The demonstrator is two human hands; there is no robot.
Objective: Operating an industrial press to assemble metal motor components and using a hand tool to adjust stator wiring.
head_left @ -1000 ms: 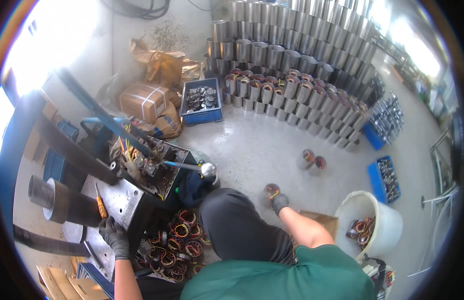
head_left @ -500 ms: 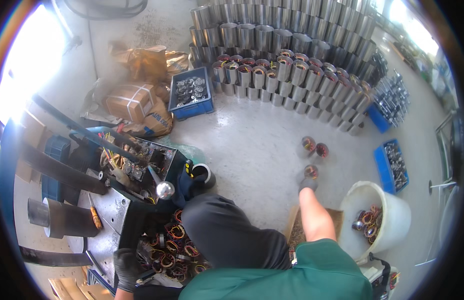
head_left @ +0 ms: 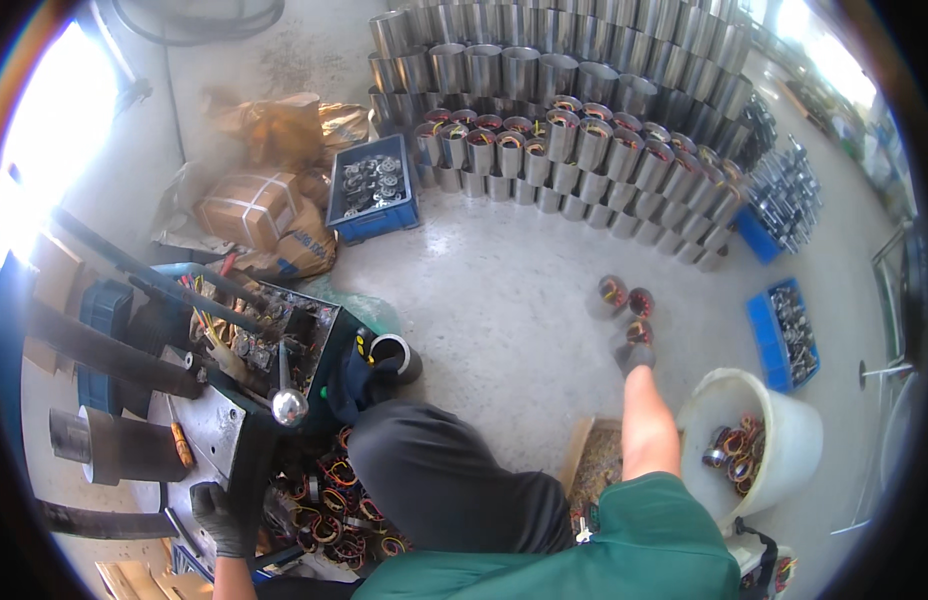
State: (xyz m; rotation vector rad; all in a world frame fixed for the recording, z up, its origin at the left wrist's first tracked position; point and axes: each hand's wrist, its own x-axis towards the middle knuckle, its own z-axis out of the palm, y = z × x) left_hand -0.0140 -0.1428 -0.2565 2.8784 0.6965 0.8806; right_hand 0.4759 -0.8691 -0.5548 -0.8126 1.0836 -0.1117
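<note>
My right hand [head_left: 635, 354], in a dark glove, reaches far out over the floor. It is closed on a metal cylinder with copper windings and coloured wires inside [head_left: 639, 333]. Just beyond stand two similar wound cylinders, one taller [head_left: 612, 291] and one to its right [head_left: 641, 302]; the held one is close to them, and I cannot tell if they touch. My left hand [head_left: 219, 518], also gloved, is at the edge of the machine's metal table [head_left: 209, 440] with its fingers curled; whatever they hold, if anything, is hidden.
Stacked steel cylinders [head_left: 529, 70] line the back. Blue crates of metal parts stand at the back left [head_left: 374, 225] and right [head_left: 759, 335]. A white bucket [head_left: 799, 425] holds wound rings, and more wire-wound rings [head_left: 334, 500] lie by my legs. A ball-ended lever [head_left: 289, 407] juts out.
My right hand has moved slightly right and away from me with the cylinder, toward the two standing ones. My left hand has shifted left and up along the machine table; the view has shifted slightly.
</note>
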